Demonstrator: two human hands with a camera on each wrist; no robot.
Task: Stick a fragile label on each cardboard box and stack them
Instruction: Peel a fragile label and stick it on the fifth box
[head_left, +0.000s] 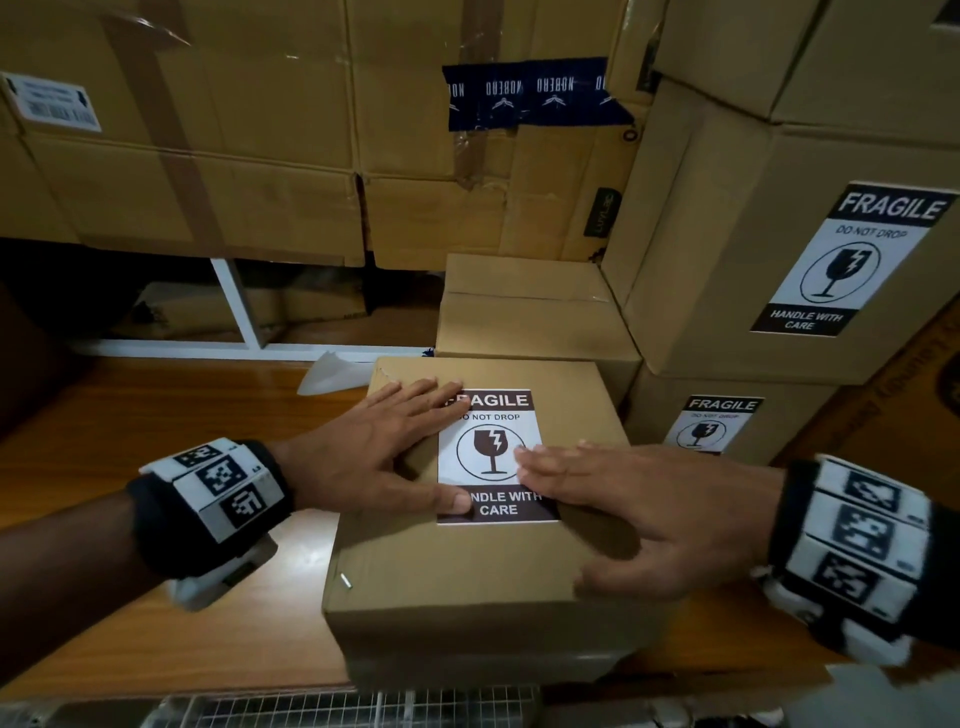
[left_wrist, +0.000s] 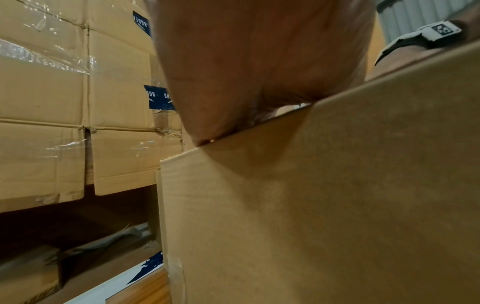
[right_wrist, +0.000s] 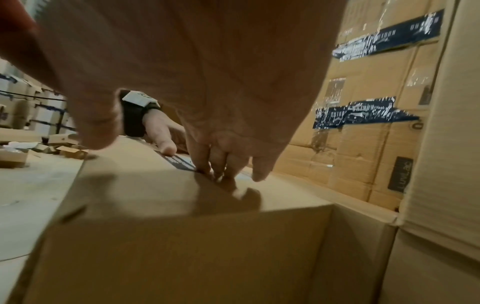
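A small cardboard box (head_left: 467, 566) stands on the wooden table (head_left: 130, 431) in front of me. A white and brown fragile label (head_left: 493, 457) lies flat on its top. My left hand (head_left: 384, 447) presses on the label's left side with straight fingers, thumb on the lower edge. My right hand (head_left: 613, 499) lies flat over the label's right side, fingertips (right_wrist: 221, 174) on the label. In the left wrist view the palm (left_wrist: 259, 72) rests on the box's top edge (left_wrist: 311, 185). Two boxes with fragile labels (head_left: 852, 260) (head_left: 711, 423) are stacked at the right.
An unlabelled box (head_left: 524, 317) stands just behind the one under my hands. Big taped cartons (head_left: 234, 130) form a wall at the back. A crumpled white backing paper (head_left: 332, 371) lies on the table to the box's far left. A wire grate (head_left: 363, 709) runs along the near edge.
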